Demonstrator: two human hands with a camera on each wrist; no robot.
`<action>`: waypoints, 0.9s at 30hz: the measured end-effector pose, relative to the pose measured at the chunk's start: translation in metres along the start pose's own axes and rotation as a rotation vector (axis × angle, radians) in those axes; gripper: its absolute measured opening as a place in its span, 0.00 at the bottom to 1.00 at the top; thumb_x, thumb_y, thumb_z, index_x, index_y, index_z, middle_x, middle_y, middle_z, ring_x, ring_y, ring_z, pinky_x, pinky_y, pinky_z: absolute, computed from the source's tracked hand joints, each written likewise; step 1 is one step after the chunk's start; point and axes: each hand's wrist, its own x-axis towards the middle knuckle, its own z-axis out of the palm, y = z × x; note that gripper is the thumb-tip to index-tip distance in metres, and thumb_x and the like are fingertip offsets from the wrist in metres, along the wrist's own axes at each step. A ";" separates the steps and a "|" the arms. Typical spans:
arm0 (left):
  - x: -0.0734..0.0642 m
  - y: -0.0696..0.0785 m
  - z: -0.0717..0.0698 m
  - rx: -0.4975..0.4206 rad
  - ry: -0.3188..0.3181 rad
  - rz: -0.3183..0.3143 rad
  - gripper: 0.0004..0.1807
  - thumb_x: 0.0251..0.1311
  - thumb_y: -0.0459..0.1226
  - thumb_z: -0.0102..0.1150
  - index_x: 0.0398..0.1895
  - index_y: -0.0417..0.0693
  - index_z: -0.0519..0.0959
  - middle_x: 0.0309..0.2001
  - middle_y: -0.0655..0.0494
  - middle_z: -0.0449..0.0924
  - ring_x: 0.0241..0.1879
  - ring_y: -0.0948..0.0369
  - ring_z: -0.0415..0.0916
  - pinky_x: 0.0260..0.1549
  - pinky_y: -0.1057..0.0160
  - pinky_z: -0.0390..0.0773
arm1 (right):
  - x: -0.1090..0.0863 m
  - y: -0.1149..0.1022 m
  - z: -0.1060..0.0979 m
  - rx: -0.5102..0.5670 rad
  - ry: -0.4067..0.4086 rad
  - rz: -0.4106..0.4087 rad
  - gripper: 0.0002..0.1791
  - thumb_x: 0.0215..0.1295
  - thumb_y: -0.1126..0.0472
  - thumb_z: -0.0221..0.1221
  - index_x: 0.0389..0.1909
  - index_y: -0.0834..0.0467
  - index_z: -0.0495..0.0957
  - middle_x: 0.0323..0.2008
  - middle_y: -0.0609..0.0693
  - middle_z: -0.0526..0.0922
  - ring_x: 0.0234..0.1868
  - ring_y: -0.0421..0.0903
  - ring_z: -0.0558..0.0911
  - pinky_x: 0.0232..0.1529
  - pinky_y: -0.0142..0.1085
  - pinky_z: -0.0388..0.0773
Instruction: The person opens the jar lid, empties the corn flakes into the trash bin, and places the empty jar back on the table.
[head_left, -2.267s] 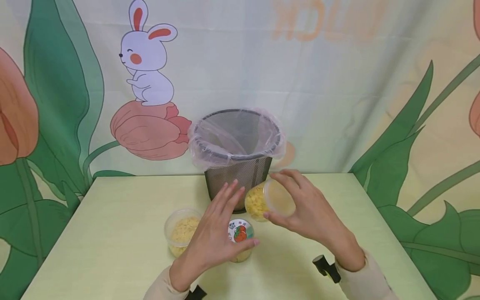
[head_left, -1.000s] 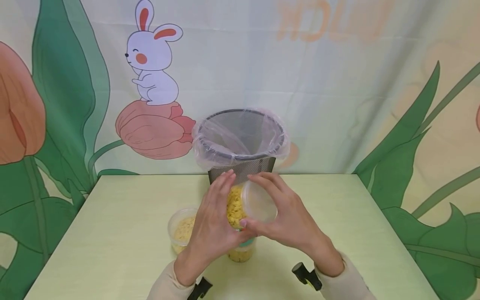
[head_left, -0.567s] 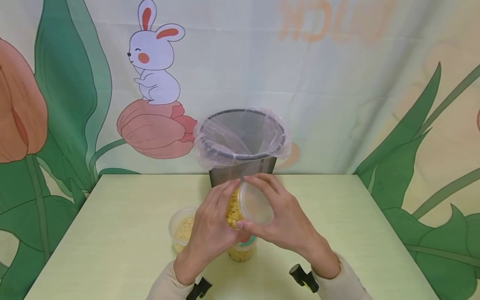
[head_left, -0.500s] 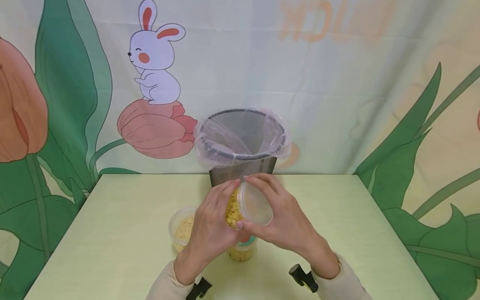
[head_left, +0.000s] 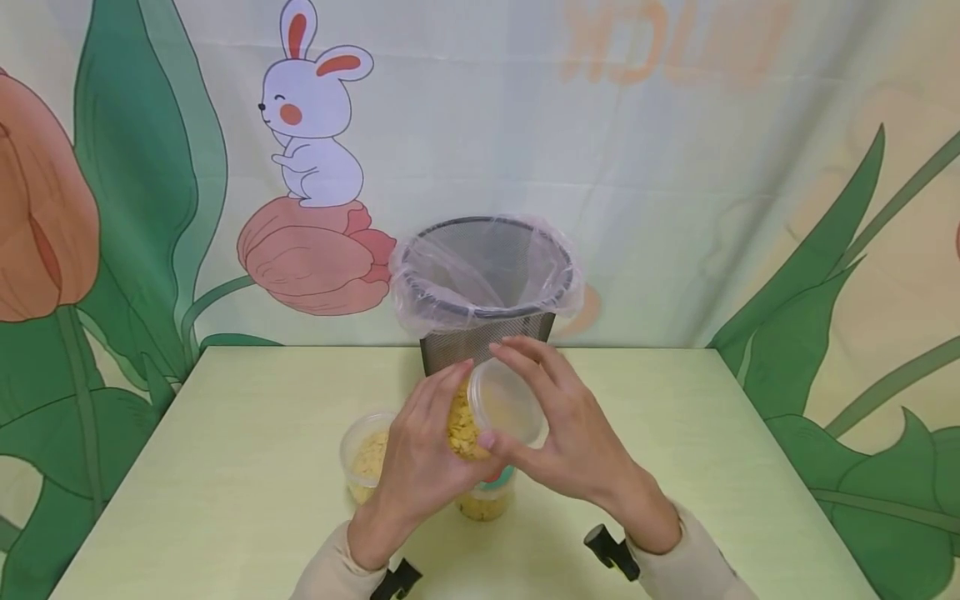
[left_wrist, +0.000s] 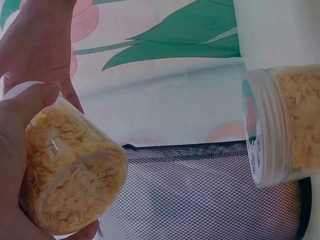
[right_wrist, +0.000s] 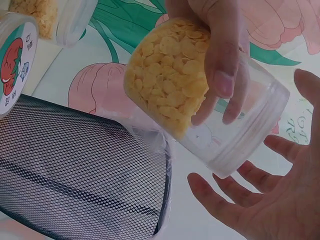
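Note:
My left hand [head_left: 426,442] grips a clear plastic jar [left_wrist: 75,170] of yellow flakes, tilted on its side above the table. In the right wrist view its flakes [right_wrist: 167,70] fill the far part, and the translucent lid end [right_wrist: 250,135] faces my right hand [right_wrist: 270,195]. The right fingers are spread around that lid, loosely curved, with gaps visible. Below the hands stands a second jar of flakes [head_left: 483,505], its printed lid [left_wrist: 251,132] partly hidden in the head view. Left of it is another clear tub of flakes [head_left: 367,457], partly covered by my left hand.
A black mesh wastebasket [head_left: 480,337] with a thin pinkish liner [head_left: 420,304] stands behind the hands at the table's far edge. The pale green table [head_left: 247,467] meets a printed curtain [head_left: 660,192] with a rabbit and tulips.
My right hand has brought the jar leftward, and my left hand has taken hold of its body. Most recently, the right fingers have loosened and lifted slightly from the lid.

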 end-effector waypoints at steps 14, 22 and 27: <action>-0.004 -0.001 0.003 -0.007 -0.047 0.007 0.50 0.35 0.52 0.78 0.65 0.45 0.69 0.58 0.51 0.77 0.56 0.54 0.77 0.51 0.54 0.81 | -0.001 0.004 -0.006 -0.035 -0.067 -0.032 0.32 0.56 0.41 0.67 0.61 0.47 0.75 0.59 0.50 0.76 0.59 0.47 0.77 0.53 0.44 0.80; -0.003 -0.004 0.001 0.018 -0.074 0.024 0.51 0.32 0.51 0.79 0.64 0.44 0.70 0.57 0.50 0.78 0.56 0.54 0.76 0.53 0.54 0.80 | 0.000 0.006 -0.007 -0.023 -0.070 -0.100 0.31 0.56 0.42 0.68 0.59 0.49 0.76 0.57 0.51 0.76 0.57 0.48 0.78 0.51 0.43 0.81; -0.002 -0.005 -0.001 0.028 -0.092 0.039 0.50 0.31 0.52 0.79 0.63 0.44 0.70 0.57 0.51 0.78 0.56 0.54 0.76 0.54 0.55 0.79 | -0.001 0.008 -0.007 -0.021 -0.079 -0.121 0.31 0.55 0.41 0.69 0.59 0.48 0.77 0.57 0.52 0.76 0.57 0.48 0.78 0.51 0.44 0.81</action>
